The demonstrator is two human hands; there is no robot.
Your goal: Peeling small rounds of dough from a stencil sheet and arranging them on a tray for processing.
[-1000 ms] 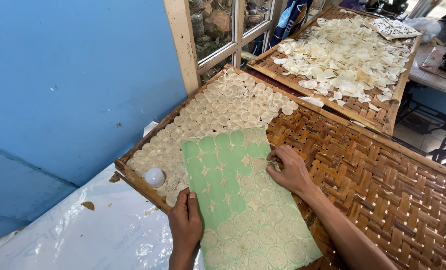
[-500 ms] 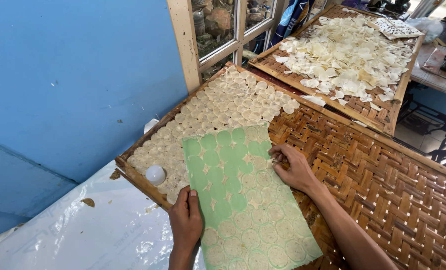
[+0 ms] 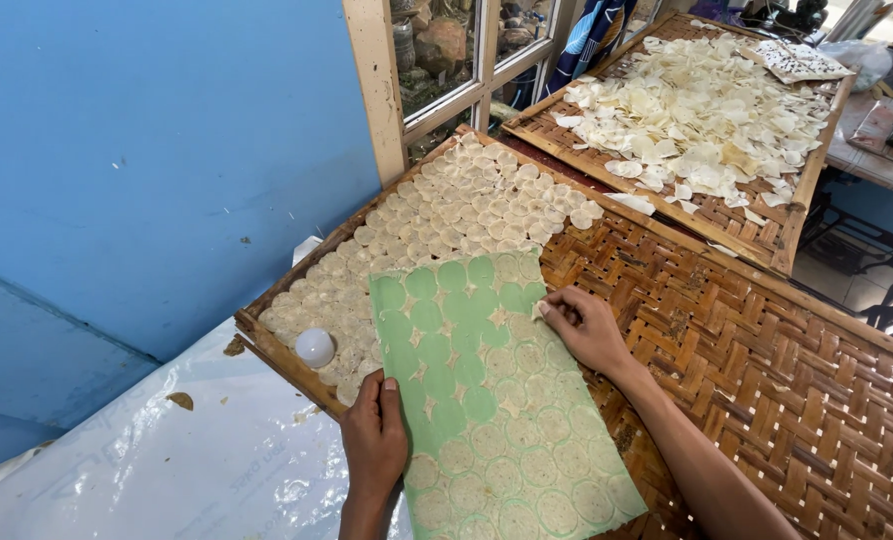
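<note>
Green sheet [image 3: 487,400] lies lengthwise — long axis toward window [image 3: 467,50].

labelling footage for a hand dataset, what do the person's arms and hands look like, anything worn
Both are bare: the left hand and right hand show no gloves, rings or watch. The right forearm is uncovered as far as the picture's edge, no sleeve in view. Fingernails are short and unpainted.

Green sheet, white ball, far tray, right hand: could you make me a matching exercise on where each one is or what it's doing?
Things:
1. green sheet
2. white ball
3. far tray
4. right hand

Descriptions:
A. heaped with loose pale chips
B. at the near tray's left corner
C. fingertips at the sheet's right edge
D. covered in round discs and bare circles

Pairs: 1-D, 2-B, 3-A, 4-C
</note>
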